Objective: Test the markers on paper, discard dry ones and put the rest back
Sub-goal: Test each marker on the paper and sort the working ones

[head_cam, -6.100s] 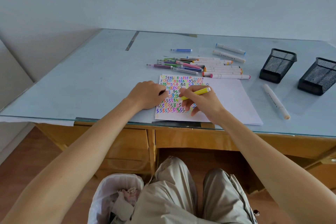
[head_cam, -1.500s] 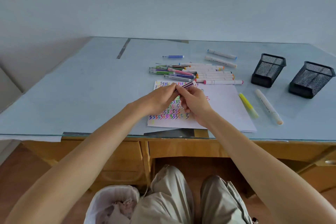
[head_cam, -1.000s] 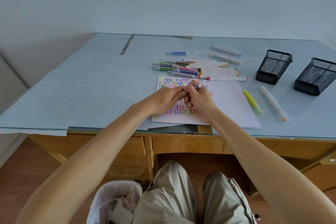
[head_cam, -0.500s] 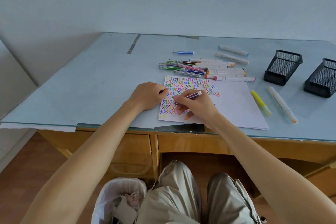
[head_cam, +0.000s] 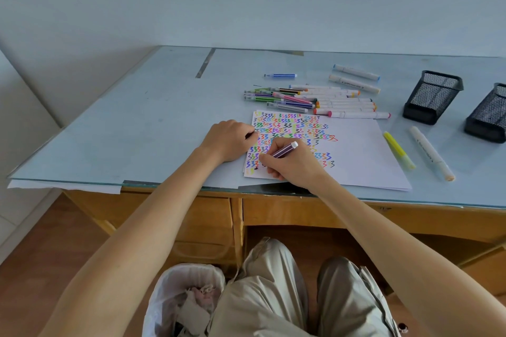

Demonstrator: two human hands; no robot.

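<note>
A white sheet of paper [head_cam: 356, 150] lies on the glass-topped desk [head_cam: 137, 128], its left part covered with rows of coloured squiggles. My right hand [head_cam: 295, 165] grips a purple striped marker [head_cam: 284, 149] and holds its tip down on the lower left of the sheet. My left hand [head_cam: 231, 141] rests at the sheet's left edge, fingers curled round a small dark piece that looks like the marker's cap. A pile of several markers [head_cam: 309, 100] lies just beyond the paper.
A yellow highlighter [head_cam: 398, 149] and a thick white marker [head_cam: 431, 153] lie right of the paper. Two black mesh pen cups [head_cam: 432, 96] [head_cam: 490, 115] stand at the far right. A small blue marker [head_cam: 280, 75] lies apart at the back. A bag-lined waste bin [head_cam: 183, 298] stands by my left knee.
My hands pulled the cap off the purple marker and moved apart. The left hand settled on the paper's edge; the right brought the tip down and is marking the sheet's lower left.
</note>
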